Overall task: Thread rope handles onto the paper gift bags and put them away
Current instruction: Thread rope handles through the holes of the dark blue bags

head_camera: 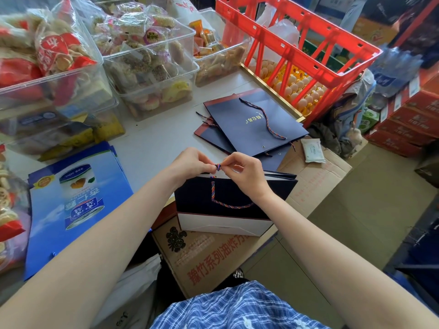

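Note:
A dark navy paper gift bag stands partly open on a cardboard box in front of me. A red-blue twisted rope handle hangs in a loop down its near face. My left hand and my right hand meet just above the bag's top edge and pinch the rope's end between their fingertips, where it forms a small knot. Beyond them, several flat navy bags lie stacked on the table, the top one with a rope handle lying across it.
Flat blue printed bags lie on the table at left. Clear plastic bins of snacks fill the back. A red crate stands over egg trays at back right. The cardboard box carries the bag; red cartons stack at right.

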Tool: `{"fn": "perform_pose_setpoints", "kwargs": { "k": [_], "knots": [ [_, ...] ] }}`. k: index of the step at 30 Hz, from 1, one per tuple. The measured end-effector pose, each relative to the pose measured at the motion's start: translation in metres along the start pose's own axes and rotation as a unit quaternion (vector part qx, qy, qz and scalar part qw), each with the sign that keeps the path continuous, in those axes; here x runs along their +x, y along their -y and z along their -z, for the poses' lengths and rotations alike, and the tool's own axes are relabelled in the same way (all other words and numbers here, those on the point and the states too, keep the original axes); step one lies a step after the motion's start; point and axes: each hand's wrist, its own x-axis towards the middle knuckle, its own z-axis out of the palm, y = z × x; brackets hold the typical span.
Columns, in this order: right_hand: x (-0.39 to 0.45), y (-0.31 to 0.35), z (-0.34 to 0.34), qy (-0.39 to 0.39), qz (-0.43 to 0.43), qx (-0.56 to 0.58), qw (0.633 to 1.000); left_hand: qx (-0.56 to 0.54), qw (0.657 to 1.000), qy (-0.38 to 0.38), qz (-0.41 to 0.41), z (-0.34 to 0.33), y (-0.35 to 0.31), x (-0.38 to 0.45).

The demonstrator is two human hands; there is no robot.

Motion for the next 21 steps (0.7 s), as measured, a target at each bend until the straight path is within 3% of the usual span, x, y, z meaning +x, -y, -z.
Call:
{"fn": "perform_pose_setpoints", "kwargs": {
  "k": [4,8,16,21],
  "knots": [
    [0.003,0.002,0.003,0.017,-0.034,0.013,0.999,-0.001,1.0,0.023,-0.006,0.003,0.0,-0.001],
    [0.005,0.004,0.004,0.035,-0.016,-0.011,0.999,-0.007,1.0,0.023,-0.003,0.005,0.0,-0.001],
    [0.009,0.005,-0.002,0.036,0.055,-0.111,0.992,0.01,0.998,-0.064,-0.026,-0.003,0.004,0.002],
    [0.012,0.007,-0.009,0.017,0.04,-0.095,0.995,-0.022,0.997,-0.022,-0.077,0.002,0.011,-0.001]
  ]
}}
